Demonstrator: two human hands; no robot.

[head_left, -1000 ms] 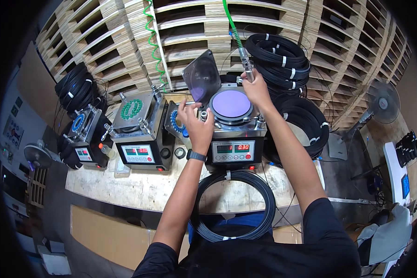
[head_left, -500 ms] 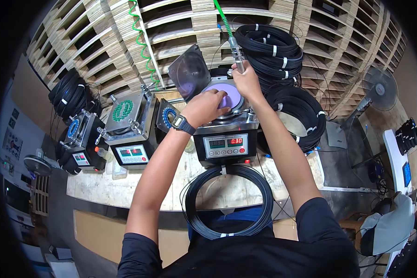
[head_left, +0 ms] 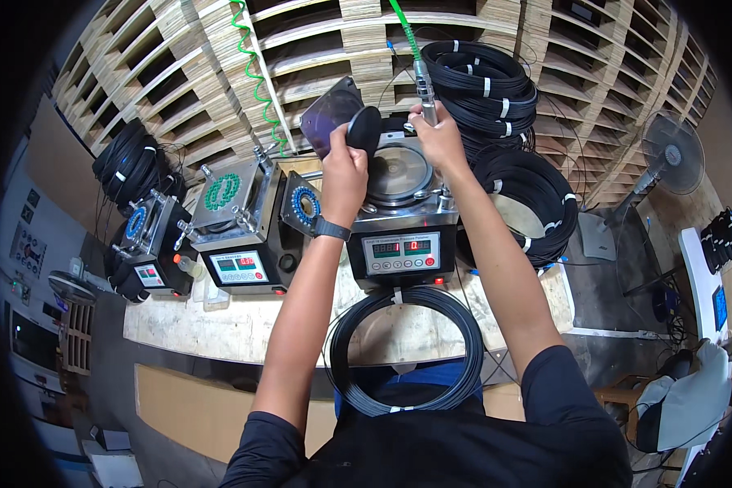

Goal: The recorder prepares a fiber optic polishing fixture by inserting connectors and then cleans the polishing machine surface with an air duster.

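Note:
My left hand point(head_left: 343, 179) grips a round polishing pad point(head_left: 366, 128) by its edge, tilted up with its black side showing. It is clear of the polishing machine point(head_left: 358, 272), left of the bare round platen point(head_left: 395, 175). Behind the pad, a dark see-through square plate point(head_left: 321, 122) stands raised. My right hand point(head_left: 439, 142) is wrapped around a metal air blow gun point(head_left: 424, 81) on a green hose, held above the platen's far right edge. Its nozzle end is hidden by the hand.
Two more polishing machines stand to the left, one with a fixture of green connectors point(head_left: 222, 192). A black cable coil point(head_left: 473, 350) hangs over the front table edge point(head_left: 220, 358). Stacked cable coils point(head_left: 484, 93) rise behind on the right, near a fan point(head_left: 669, 154).
My left hand has lifted the pad off the platen, turning its black side into view in place of its purple face. The blow gun has shifted slightly right and stays in my right hand.

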